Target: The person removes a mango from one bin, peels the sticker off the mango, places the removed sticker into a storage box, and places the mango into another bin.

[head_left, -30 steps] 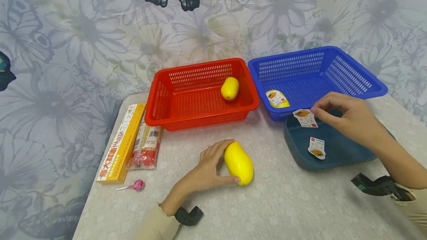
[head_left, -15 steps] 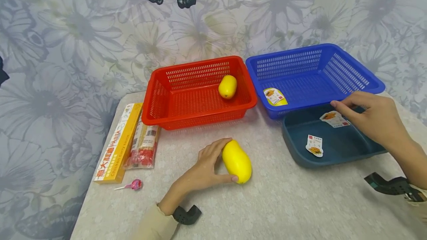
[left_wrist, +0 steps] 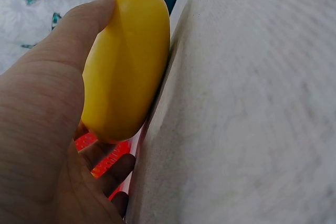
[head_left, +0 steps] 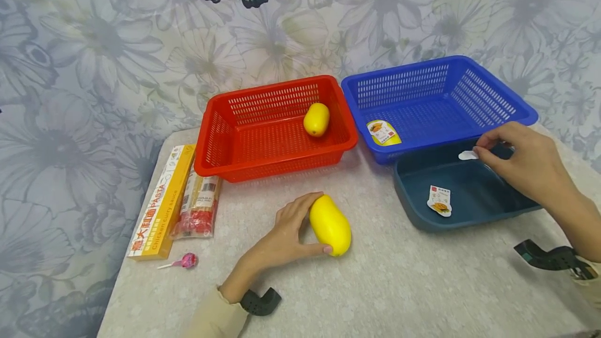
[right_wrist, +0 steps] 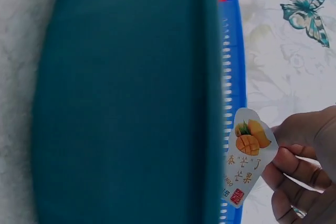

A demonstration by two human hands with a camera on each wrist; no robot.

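Of the three mangoes in sight, one seems to be labelled: the far-right blue basket (head_left: 422, 116) holds a mango (head_left: 392, 141) with a printed sticker (head_left: 381, 131) on it, in the near left corner. Two show no sticker: the bare mango (head_left: 316, 120) at the right end of the red basket (head_left: 281, 165), and the held mango (head_left: 332, 226) at the near centre of the worktop (head_left: 399, 286). Two loose labels match that count: one tray label (head_left: 439, 201) inside the dark teal tray (head_left: 474, 186) at the right, towards its left end, and the pinched label (head_left: 467, 155). By that reading, about a third of the labelling is done.

The left hand (head_left: 281, 241) grasps the held mango from its left side, its grip spread about as wide as the fruit is long, thumb on the near end and fingers at the far end. Whether the fruit bears on the worktop or is slightly lifted, I cannot tell.

The right hand (head_left: 523, 158) has its grip nearly closed, thumb and forefinger pinching the label's edge by the tray's far side. The right wrist view shows the printed face, with mango pictures and characters; no fruit touches it.
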